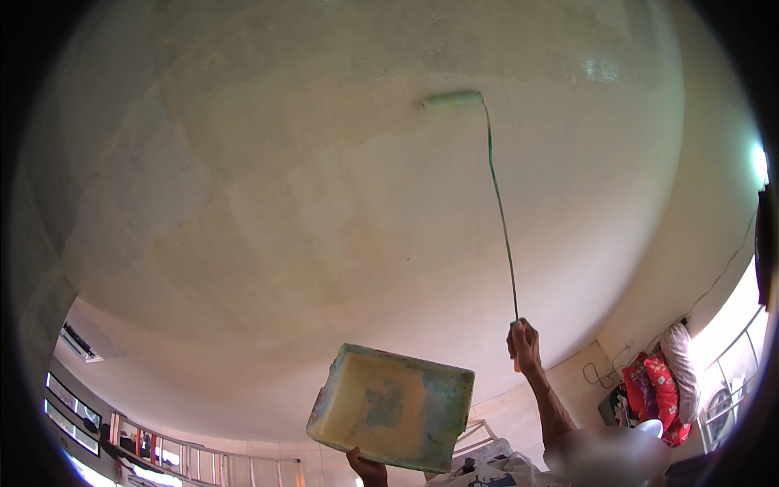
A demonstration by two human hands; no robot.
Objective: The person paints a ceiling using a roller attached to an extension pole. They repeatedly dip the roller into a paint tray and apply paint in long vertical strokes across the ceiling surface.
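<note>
My right hand [523,341] is closed around the handle of a long thin roller pole [501,211], raised upright. At its top a pale green roller [453,100] lies against or very near a broad, patchy off-white painted surface [268,187] overhead. My left hand [361,464] grips the lower edge of a paint-stained rectangular tray [450,414], tilted, with pale cream and blue-green residue inside.
A ladder [203,463] lies sideways in view at lower left, near dark-framed windows [71,398]. At right, red and pale pillows or bedding [661,381] are piled beside a bright barred window [734,373]. A loose cable [718,280] runs along the wall. A blurred shape [608,458] fills the lower right.
</note>
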